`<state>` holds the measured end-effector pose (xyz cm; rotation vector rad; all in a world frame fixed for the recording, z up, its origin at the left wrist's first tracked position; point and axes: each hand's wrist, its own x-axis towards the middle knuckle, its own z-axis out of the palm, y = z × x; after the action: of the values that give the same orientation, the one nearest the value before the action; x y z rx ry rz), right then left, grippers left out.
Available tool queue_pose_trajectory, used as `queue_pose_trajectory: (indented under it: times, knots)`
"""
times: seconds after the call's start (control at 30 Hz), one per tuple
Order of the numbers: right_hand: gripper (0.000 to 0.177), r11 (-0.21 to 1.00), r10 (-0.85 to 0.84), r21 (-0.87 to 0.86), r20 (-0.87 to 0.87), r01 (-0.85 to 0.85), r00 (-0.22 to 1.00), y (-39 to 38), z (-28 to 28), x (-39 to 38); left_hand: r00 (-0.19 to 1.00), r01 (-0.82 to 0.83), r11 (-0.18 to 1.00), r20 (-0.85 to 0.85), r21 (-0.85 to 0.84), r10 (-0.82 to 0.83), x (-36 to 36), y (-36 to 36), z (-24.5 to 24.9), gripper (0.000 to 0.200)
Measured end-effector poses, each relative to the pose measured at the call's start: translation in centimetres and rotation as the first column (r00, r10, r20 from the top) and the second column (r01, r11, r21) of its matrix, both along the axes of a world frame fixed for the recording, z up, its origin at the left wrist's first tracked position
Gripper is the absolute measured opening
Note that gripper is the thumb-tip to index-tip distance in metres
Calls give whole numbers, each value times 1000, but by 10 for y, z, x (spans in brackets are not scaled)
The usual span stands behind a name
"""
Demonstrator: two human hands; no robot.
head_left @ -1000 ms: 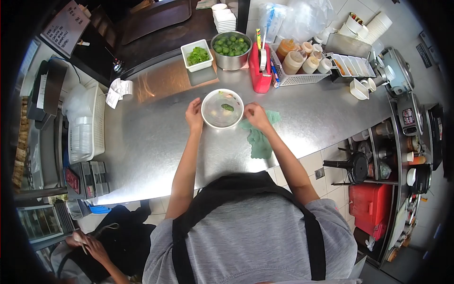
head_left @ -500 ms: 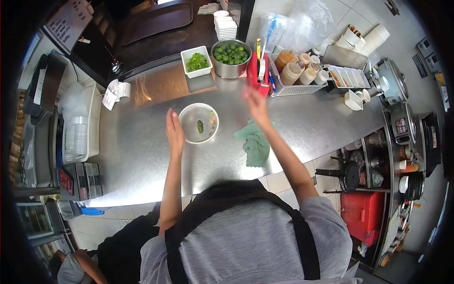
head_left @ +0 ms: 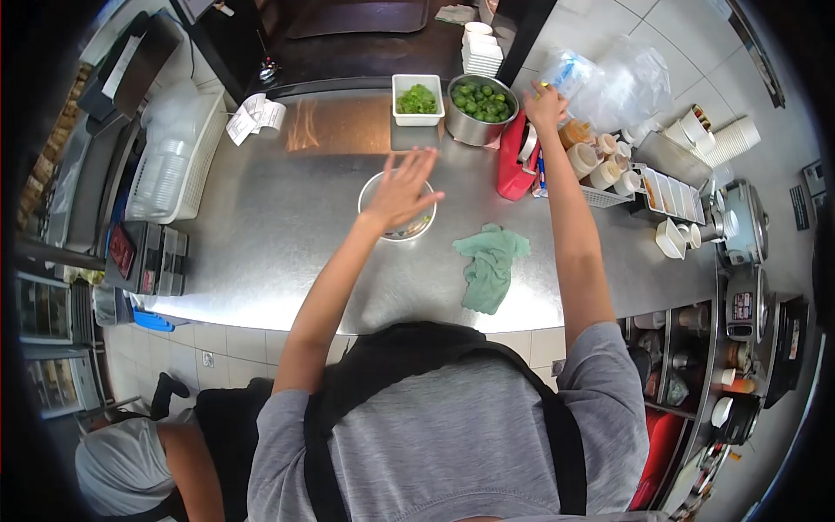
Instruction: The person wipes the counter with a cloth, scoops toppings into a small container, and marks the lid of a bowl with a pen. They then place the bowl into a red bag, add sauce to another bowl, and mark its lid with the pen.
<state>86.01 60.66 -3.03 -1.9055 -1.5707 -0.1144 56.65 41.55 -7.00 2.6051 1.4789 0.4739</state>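
Observation:
My left hand (head_left: 403, 193) is spread open above a round white-rimmed bowl (head_left: 362, 202) on the steel counter. It hides most of the bowl and its contents. My right hand (head_left: 546, 106) is stretched far forward over a red holder (head_left: 515, 163). Its fingers are closed around a slim yellow-green pen-like stick (head_left: 541, 87), of which only a bit shows. Beside the red holder stands a metal pot (head_left: 474, 129) heaped with small green limes (head_left: 481, 100). A white square tub (head_left: 401, 115) of chopped green leaves (head_left: 417, 99) is left of the pot.
A crumpled green cloth (head_left: 491, 270) lies on the counter (head_left: 287, 235). To the right, squeeze bottles (head_left: 584, 160) fill a basket. A white crate (head_left: 193, 174) with clear plastic lids stands left, near paper slips (head_left: 256, 118). Another person (head_left: 130, 461) is low at the bottom left.
My right hand has reached forward to the red holder and closed on the yellow-green stick. My left hand has moved from beside the bowl to above it. The whole view has shifted.

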Motion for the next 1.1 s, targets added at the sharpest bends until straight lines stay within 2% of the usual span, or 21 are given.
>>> queue_pose_trajectory:
  times: [0.07, 0.13, 0.17, 0.2, 0.27, 0.3, 0.33, 0.37, 0.47, 0.53, 0.6, 0.63, 0.7, 0.73, 0.8, 0.87, 0.9, 0.93, 0.97, 1.03, 1.1]
  knots:
    - [32, 974, 53, 221, -19, -48, 998, -24, 18, -9, 995, 36, 999, -87, -41, -39, 7, 1, -15, 80]
    - [31, 930, 296, 265, -138, -253, 945, -61, 41, -16, 996, -19, 1000, 82, -5, 20, 12, -7, -6, 80]
    - [30, 890, 450, 222, -272, -399, 851, -88, 55, -23, 985, -49, 999, 168, 10, 47, 16, -12, 1, 80]
    - [29, 819, 568, 194, -405, -540, 716, -118, 68, -33, 918, -52, 998, 393, -20, 56, 28, -19, 9, 75]
    - [28, 714, 632, 179, -581, -677, 513, -175, 88, -57, 632, -44, 996, 770, -73, 84, 55, -37, 26, 66]
    - [28, 680, 651, 207, -613, -704, 448, -195, 89, -64, 618, 113, 951, 770, -287, 158, 56, -45, 36, 55]
    - [28, 645, 665, 236, -643, -727, 381, -211, 88, -69, 613, 269, 839, 756, -473, 230, 55, -52, 45, 46]
    - [32, 633, 644, 259, -699, -729, 310, -222, 84, -71, 616, 415, 667, 731, -619, 294, 56, -60, 52, 38]
    - [39, 620, 641, 628, -751, -471, -158, -255, 73, -91, 457, 534, 687, 851, -494, 258, 62, -93, 58, 32]
    - [33, 667, 494, 640, -763, -381, -417, -272, 70, -103, 573, 548, 647, 802, -530, 171, 59, -101, 67, 35]
    - [28, 701, 224, 547, -779, -458, -586, -281, 62, -104, 627, 563, 596, 766, -572, 143, 58, -109, 65, 42]
    - [30, 694, 100, 519, -756, -499, -647, -281, 57, -102, 677, 484, 662, 724, -573, 132, 56, -114, 66, 41]
    - [40, 589, -66, 580, -660, -563, -749, -268, 31, -88, 771, 310, 779, 624, -545, 129, 50, -124, 72, 41]
    - [45, 731, -65, 380, -787, -566, -613, -275, 44, -99, 852, 176, 857, 511, -485, 114, 50, -130, 69, 41]
    - [45, 933, -2, 176, -870, -314, -494, -270, 69, -104, 958, -67, 959, 252, -277, 139, 50, -138, 59, 42]
    - [44, 808, 416, 560, -763, -184, -495, -238, 61, -42, 928, -156, 917, 264, -368, 264, 28, -147, 38, 42]
    - [45, 692, 497, 697, -648, -187, -577, -225, 66, -27, 909, -197, 889, 264, -413, 323, 15, -153, 24, 42]
    - [47, 558, 551, 812, -515, -169, -656, -216, 68, -21, 793, -265, 864, 413, -428, 448, 2, -149, 3, 38]
    - [48, 693, 488, 703, -621, -160, -614, -218, 75, -39, 638, -325, 829, 542, -455, 547, -11, -139, -18, 35]
    - [55, 894, 315, 433, -789, -112, -528, -228, 95, -87, 222, -146, 691, 657, -708, 720, -33, -117, -41, 30]
    - [58, 644, 248, 563, -794, -518, -555, -203, 25, -82, -73, -14, 717, 716, -697, 694, -32, -106, -52, 34]
